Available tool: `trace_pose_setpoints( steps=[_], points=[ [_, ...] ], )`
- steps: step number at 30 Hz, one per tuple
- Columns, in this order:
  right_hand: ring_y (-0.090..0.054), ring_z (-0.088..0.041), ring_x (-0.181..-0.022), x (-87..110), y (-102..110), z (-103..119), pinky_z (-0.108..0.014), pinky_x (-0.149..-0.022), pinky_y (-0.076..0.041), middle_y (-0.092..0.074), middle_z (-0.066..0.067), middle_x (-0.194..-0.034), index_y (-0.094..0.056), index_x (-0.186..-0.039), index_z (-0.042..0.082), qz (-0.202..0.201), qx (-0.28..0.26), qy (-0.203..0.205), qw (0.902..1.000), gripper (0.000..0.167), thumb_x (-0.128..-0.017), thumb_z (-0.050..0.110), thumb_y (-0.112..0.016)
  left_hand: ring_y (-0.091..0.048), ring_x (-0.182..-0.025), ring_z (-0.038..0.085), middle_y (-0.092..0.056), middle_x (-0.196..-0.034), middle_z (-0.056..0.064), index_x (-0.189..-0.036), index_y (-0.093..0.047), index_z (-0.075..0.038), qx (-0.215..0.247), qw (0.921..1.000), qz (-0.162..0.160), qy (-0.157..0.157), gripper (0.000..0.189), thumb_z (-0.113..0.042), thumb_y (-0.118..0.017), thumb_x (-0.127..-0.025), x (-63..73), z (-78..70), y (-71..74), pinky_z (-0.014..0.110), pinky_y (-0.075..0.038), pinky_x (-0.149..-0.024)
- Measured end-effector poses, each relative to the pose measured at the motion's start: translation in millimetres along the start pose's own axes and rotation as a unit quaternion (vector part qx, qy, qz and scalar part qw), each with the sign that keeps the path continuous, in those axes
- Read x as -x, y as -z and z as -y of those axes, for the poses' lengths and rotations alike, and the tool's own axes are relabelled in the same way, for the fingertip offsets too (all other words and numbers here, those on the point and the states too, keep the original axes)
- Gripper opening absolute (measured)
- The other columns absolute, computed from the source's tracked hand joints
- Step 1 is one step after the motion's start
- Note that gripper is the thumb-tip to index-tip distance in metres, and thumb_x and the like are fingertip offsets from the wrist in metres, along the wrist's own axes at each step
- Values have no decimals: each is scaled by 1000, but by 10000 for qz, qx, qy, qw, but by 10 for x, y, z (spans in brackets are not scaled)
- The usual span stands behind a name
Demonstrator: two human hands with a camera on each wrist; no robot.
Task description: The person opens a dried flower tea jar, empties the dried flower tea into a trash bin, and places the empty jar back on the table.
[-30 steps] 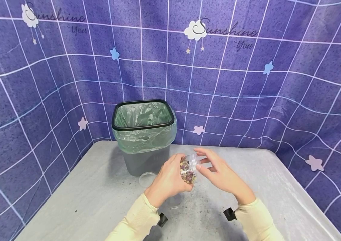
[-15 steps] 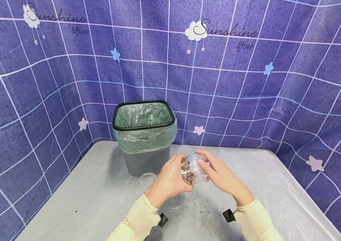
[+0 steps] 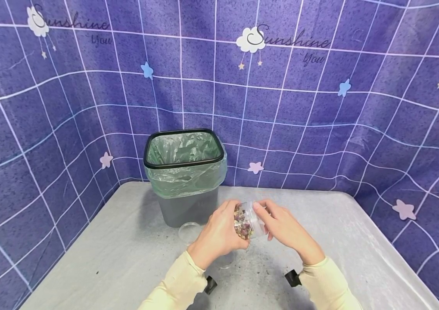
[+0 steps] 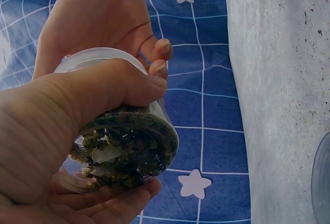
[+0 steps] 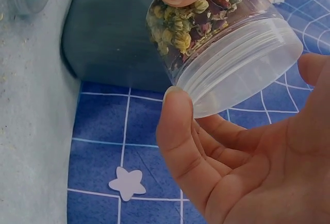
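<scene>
Head view: low in the middle, the left hand (image 3: 219, 232) grips a tipped jar (image 3: 245, 212) of dried flowers (image 3: 243, 229); the right hand (image 3: 283, 224) pinches its lid (image 3: 258, 224). Left wrist view: the jar is left of middle. Right wrist view: it's up top.

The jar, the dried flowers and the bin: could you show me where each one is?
Jar (image 3: 250, 221): head view, on its clear side, near the neck.
Dried flowers (image 5: 182, 39): right wrist view, on a yellow bloom inside the jar.
Bin (image 3: 189, 211): head view, on its grey front wall, below the green liner.
</scene>
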State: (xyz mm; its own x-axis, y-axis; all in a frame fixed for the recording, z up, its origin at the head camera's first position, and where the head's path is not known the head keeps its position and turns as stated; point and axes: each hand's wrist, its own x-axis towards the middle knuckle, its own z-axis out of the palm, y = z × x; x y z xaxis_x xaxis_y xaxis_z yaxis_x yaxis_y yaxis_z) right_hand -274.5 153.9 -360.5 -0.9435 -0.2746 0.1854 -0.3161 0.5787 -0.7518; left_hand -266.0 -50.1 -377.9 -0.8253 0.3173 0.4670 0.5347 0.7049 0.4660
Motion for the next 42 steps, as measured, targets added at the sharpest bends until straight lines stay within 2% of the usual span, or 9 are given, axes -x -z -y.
trace_pose_setpoints(
  steps=[5, 12, 21, 30, 37, 42],
  points=[
    [-63, -28, -53, 7, -5, 12, -34, -58, -50, -60, -6, -68, -63, -127, 17, 27, 96, -46, 9999, 49, -105, 57, -46, -63, -93, 20, -62, -114, 2, -132, -56, -8, -8, 10000, -5, -17, 90, -24, -96, -52, 2, 3, -2, 34, -55, -81],
    [-60, -22, -55, 9, 12, -4, -35, -54, -52, -60, -5, -71, -61, -131, 17, 168, 47, 111, 9998, 46, -106, 53, -49, -63, -93, 20, -62, -114, 2, -132, -56, -8, -9, 10000, 25, -15, 90, -25, -95, -53, 0, 10, -5, 34, -55, -81],
    [-65, -16, -72, 10, 60, -33, -32, -60, -56, -68, -9, -111, -55, -139, 13, 364, 198, 601, 9973, 43, -107, 42, -52, -63, -93, 20, -62, -114, 2, -132, -55, -8, 7, 10000, 31, -33, 90, -26, -96, -53, 2, 16, -1, 33, -56, -81],
    [-69, -11, -88, 34, 103, -21, -32, -72, -56, -66, -4, -128, -49, -149, 23, 376, 431, 827, 9949, 50, -104, 43, -59, -63, -93, 18, -63, -116, 2, -134, -55, -8, 53, 9999, 88, -13, 91, -24, -95, -54, -3, 22, 13, 32, -55, -81],
    [-66, -22, -110, 70, 152, -36, -32, -81, -58, -58, -4, -140, -45, -152, 27, 423, 414, 1360, 9889, 56, -101, 35, -66, -63, -95, 20, -63, -118, 3, -136, -55, -6, 31, 9999, 124, 3, 93, -26, -96, -55, -4, 28, 6, 34, -56, -83],
    [-64, -30, -116, 71, 168, -42, -32, -81, -59, -56, -3, -142, -43, -153, 27, 500, 283, 1656, 9845, 63, -97, 28, -71, -63, -95, 20, -63, -117, 3, -135, -55, -5, 8, 9999, 110, -15, 93, -26, -96, -54, -6, 28, 4, 34, -56, -83]
  ],
)
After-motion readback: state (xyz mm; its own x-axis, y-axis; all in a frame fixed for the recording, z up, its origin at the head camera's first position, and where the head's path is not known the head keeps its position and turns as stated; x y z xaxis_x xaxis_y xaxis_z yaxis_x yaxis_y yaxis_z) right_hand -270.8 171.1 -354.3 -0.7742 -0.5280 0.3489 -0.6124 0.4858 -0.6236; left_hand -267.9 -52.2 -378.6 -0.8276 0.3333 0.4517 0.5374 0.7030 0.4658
